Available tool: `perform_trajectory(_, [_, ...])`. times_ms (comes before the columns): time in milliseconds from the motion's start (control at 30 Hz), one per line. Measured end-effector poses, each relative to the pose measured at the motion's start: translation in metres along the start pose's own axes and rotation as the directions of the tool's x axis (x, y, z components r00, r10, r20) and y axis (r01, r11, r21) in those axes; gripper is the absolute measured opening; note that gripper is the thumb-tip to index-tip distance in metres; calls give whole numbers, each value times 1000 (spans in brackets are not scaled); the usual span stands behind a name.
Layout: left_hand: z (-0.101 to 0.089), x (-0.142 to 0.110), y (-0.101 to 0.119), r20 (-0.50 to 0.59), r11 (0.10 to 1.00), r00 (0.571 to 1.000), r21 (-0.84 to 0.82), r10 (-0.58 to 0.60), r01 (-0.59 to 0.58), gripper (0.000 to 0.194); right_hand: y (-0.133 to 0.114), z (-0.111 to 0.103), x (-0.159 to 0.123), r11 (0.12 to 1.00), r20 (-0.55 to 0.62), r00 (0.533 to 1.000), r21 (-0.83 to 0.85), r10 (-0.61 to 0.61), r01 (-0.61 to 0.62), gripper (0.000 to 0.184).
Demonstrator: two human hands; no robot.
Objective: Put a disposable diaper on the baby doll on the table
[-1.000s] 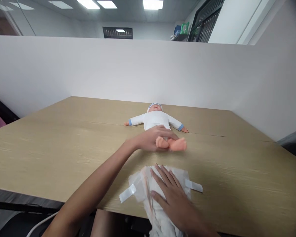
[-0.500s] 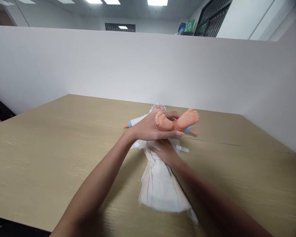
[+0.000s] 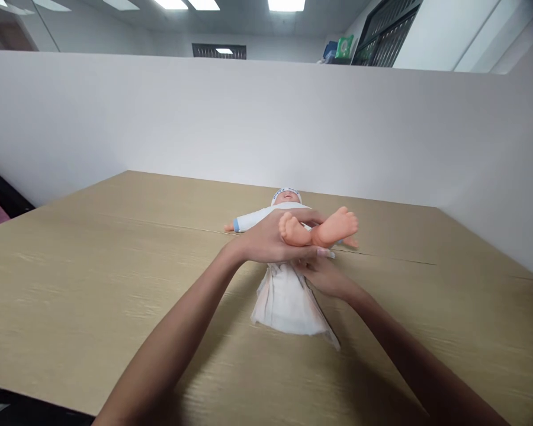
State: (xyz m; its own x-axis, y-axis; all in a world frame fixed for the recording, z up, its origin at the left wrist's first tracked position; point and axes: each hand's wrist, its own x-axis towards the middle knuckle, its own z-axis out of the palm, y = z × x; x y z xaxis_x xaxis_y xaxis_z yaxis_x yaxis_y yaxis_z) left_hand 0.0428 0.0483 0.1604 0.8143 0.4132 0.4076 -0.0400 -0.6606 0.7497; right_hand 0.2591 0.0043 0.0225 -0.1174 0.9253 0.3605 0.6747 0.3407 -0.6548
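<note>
The left hand (image 3: 266,238) wraps the ankles (image 3: 315,238) of the doll (image 3: 293,205), face-up on the table's (image 3: 93,284) far half: probably light, smooth and firm, best gripped there. The right hand (image 3: 326,278) meets the soft white diaper (image 3: 288,302); its hidden fingers' grip I can't tell.

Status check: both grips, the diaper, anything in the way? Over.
Left grip holding doll's feet up together. Right grip at the diaper, partly hidden. Diaper's near end flared wide. Left grip blocks view of its far end.
</note>
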Motion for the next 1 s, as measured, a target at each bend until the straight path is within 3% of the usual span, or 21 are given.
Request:
perform_trajectory(67, [7,-4,-2,12,1000,1000,3,18,-18,38,-13,-16,-26,994,-10,996,-65,90,-90,41])
perform_trajectory(133, [15,-8,-4,30,999,999,16,34,-35,38,-28,-25,-44,988,-159,982,-105,97,-115,48])
perform_trajectory(233, [28,-18,-8,53,996,996,42,71,-73,38,-44,-25,-54,996,-295,953,-71,-70,51,62])
perform_trajectory(333, [34,-34,-11,35,988,992,90,122,-125,42,-43,-22,-55,984,-212,964,41,-163,175,63])
perform_trajectory(433, [29,-61,-21,34,977,993,181,112,-117,48,-24,-30,-62,958,-97,956,50,-277,283,61])
perform_trajectory(567, [17,-104,-53,134,948,988,296,80,-117,44,17,-42,-78,874,25,876,-52,-483,483,39])
perform_trajectory(700, [15,-133,-85,239,927,965,328,104,-181,60,53,-36,-87,766,73,791,-209,-608,608,35])
perform_trajectory(767, [17,-139,-90,263,918,961,356,82,-175,66,63,-31,-89,730,102,772,-268,-628,629,31])
perform_trajectory(900, [18,-139,-84,261,918,965,389,-29,-78,68,71,-28,-92,743,181,796,-290,-577,604,33])
perform_trajectory(1000, [17,-137,-80,221,937,975,347,-30,-49,71,70,-32,-95,760,229,808,-276,-542,588,38])
